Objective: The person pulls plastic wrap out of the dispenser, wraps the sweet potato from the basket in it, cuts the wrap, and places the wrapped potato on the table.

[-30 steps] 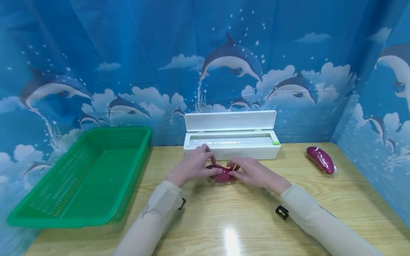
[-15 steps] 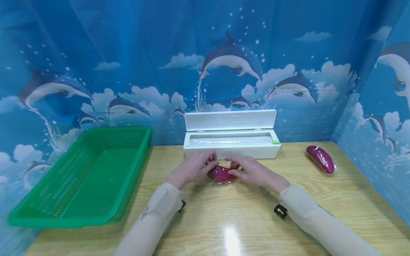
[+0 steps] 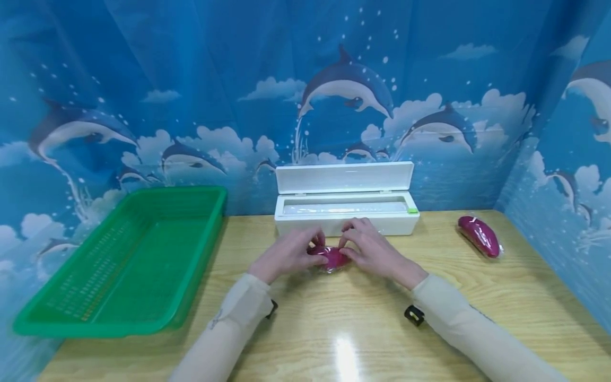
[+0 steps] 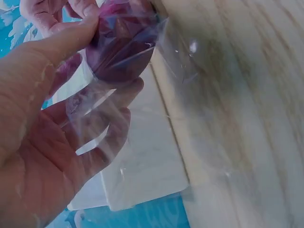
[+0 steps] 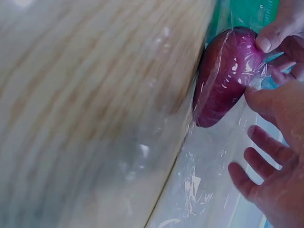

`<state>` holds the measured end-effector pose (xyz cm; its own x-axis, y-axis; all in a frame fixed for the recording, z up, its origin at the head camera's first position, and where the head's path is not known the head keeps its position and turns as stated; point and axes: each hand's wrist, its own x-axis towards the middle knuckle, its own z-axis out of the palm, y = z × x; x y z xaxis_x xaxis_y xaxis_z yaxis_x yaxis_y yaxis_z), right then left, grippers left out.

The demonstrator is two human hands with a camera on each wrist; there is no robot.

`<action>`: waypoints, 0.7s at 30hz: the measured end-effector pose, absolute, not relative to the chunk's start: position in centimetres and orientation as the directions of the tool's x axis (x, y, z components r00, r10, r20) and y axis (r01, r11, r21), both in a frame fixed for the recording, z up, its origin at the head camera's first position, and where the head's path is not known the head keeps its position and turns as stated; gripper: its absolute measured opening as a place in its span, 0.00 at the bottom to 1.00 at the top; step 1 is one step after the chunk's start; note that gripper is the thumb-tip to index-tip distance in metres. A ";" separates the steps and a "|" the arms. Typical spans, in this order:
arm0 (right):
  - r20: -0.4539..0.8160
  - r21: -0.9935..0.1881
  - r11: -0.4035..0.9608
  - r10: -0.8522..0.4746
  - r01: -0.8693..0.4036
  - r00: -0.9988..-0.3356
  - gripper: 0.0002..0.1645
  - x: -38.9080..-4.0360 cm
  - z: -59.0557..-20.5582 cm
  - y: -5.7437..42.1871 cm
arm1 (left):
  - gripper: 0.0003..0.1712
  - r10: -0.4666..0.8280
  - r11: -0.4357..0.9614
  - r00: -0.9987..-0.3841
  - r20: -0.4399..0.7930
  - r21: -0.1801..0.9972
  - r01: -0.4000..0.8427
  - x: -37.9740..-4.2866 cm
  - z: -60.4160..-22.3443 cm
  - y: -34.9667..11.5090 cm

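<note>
A glossy purple eggplant-like vegetable (image 3: 337,259), wrapped in clear plastic film (image 5: 190,180), is between both hands in front of a white box. The left hand (image 3: 291,252) has its thumb and fingers curled round the vegetable's left end; film lies across its fingers in the left wrist view. At the other end, the right hand (image 3: 374,250) pinches the wrapped vegetable, its thumb against the side. Its other fingers are spread over the film in the right wrist view. Loose film extends beyond the vegetable in both wrist views.
Behind the hands stands the long white box (image 3: 348,225), lid up, a clear film roll (image 3: 343,208) inside. At left is a green basket (image 3: 172,313). Another wrapped purple vegetable (image 3: 479,236) lies at right on the wooden table (image 3: 296,339). A dolphin-print backdrop surrounds the table.
The left thumb has lowered onto the front of the vegetable after lifting. The right hand's fingers have risen and bent more, while its thumb stays near the vegetable's right end.
</note>
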<state>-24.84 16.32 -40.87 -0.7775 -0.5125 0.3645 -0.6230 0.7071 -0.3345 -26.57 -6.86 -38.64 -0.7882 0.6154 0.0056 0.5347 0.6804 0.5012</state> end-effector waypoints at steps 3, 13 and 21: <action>0.389 -0.292 0.720 -0.512 -0.629 -0.766 0.07 -24.8 -41.0 16.1 | 0.11 0.606 0.684 -0.796 0.008 0.505 0.526 -26.5 -38.8 -6.8; 0.442 -0.056 0.711 -0.612 -0.701 -0.656 0.12 -24.3 -41.1 16.2 | 0.04 0.578 0.689 -0.814 0.050 0.504 0.521 -26.7 -39.3 -6.9; 0.327 -0.019 0.692 -0.678 -0.722 -0.658 0.27 -23.7 -41.0 17.0 | 0.07 0.553 0.708 -0.832 0.046 0.502 0.498 -26.9 -40.0 -7.2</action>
